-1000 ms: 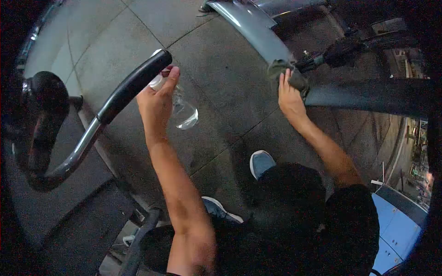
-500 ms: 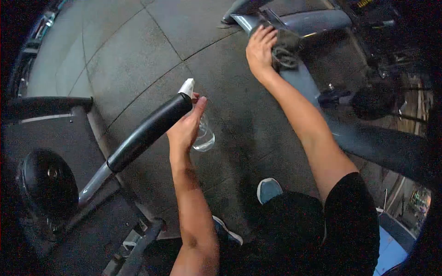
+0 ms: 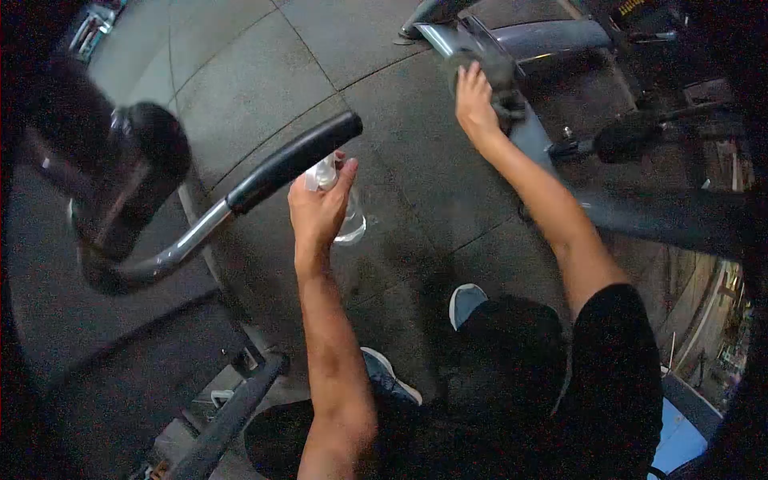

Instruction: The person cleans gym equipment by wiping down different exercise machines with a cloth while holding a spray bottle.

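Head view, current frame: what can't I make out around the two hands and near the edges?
- Clear bottle: head view, upper end partly hidden by the black handle grip and left hand.
- Grey bar: head view, part covered by the dark cloth and right hand.
- Cloth: head view, folds blurred.
- Blue panel: head view, cut off by the dark rim and bottom edge.

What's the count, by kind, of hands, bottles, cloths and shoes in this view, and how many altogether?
Hands: 2, the left hand and the right hand
Bottle: 1, clear
Cloth: 1, dark
Shoes: 2, one shoe and the other shoe
Total: 6
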Action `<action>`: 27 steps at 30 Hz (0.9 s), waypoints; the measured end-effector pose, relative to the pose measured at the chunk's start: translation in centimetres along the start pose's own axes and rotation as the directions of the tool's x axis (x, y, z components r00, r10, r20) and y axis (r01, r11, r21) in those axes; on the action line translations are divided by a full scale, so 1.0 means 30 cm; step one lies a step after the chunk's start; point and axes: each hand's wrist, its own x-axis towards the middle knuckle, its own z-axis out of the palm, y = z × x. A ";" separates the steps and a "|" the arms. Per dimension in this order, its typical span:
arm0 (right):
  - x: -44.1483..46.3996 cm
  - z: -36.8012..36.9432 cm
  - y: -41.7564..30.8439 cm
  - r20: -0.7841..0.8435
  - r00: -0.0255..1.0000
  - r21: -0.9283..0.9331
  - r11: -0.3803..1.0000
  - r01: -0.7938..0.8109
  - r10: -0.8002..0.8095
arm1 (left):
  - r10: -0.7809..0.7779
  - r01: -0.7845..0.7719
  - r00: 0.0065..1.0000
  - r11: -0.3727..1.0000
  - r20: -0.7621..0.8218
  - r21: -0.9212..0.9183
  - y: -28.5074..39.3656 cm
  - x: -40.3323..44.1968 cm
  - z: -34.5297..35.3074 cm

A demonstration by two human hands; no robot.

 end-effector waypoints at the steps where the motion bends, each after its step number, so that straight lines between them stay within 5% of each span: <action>1: -0.091 -0.017 0.025 0.007 1.000 0.030 0.999 -0.017 0.017 | 0.012 -0.012 1.000 0.999 -0.005 -0.039 0.000 -0.002 -0.002; 7: -0.508 -0.164 0.197 0.152 0.988 0.103 0.993 -0.051 0.035 | 0.197 -0.196 0.980 0.980 -0.037 0.019 0.069 -0.015 -0.014; 9: -0.606 -0.219 0.224 0.283 0.956 0.185 0.982 0.025 -0.078 | 0.149 -0.144 0.989 0.971 0.013 -0.188 0.096 -0.035 -0.008; 11: -0.707 -0.231 0.210 0.261 0.964 0.304 0.952 -0.025 -0.058 | 0.156 -0.155 0.986 0.988 0.054 -0.027 0.063 -0.021 0.002; 13: -0.707 -0.279 0.216 0.506 0.863 0.704 0.580 -0.409 -0.005 | 0.180 -0.191 0.979 0.973 0.092 0.131 0.056 -0.031 0.010; 15: -0.747 -0.256 0.183 0.139 0.990 0.686 0.716 -0.125 0.039 | 0.228 -0.236 0.971 0.963 0.073 0.127 0.045 -0.068 0.003; 17: -0.705 -0.303 0.158 0.153 0.988 0.520 0.847 -0.111 0.036 | 0.194 -0.197 0.980 0.978 0.040 0.071 0.038 -0.101 -0.022; 19: -0.533 -0.552 0.208 0.661 0.722 0.701 0.510 -0.498 -0.205 | 0.165 -0.164 0.986 0.983 -0.005 0.083 0.002 -0.109 -0.068; 20: -0.545 -0.437 0.169 0.621 0.731 0.783 0.243 -0.572 -0.281 | 0.176 -0.174 0.984 0.982 -0.025 0.076 -0.013 -0.123 -0.059; 21: -0.529 -0.459 0.123 0.602 0.738 0.798 0.245 -0.550 -0.306 | 0.191 -0.188 0.981 0.980 -0.040 0.061 -0.055 -0.136 -0.072; 23: -0.513 -0.543 0.047 0.518 0.743 0.705 -0.280 -0.652 -0.424 | 0.212 -0.198 0.969 0.973 -0.124 0.117 -0.142 -0.173 -0.107; 25: -0.518 -0.554 -0.023 0.402 0.800 0.723 -0.383 -0.575 -0.445 | 0.160 -0.161 0.935 0.987 -0.316 0.021 -0.229 -0.237 -0.148; 27: -0.442 -0.730 -0.040 0.491 0.692 0.321 -0.628 -0.709 -0.530 | 0.109 -0.145 0.899 0.988 -0.425 -0.055 -0.263 -0.321 -0.231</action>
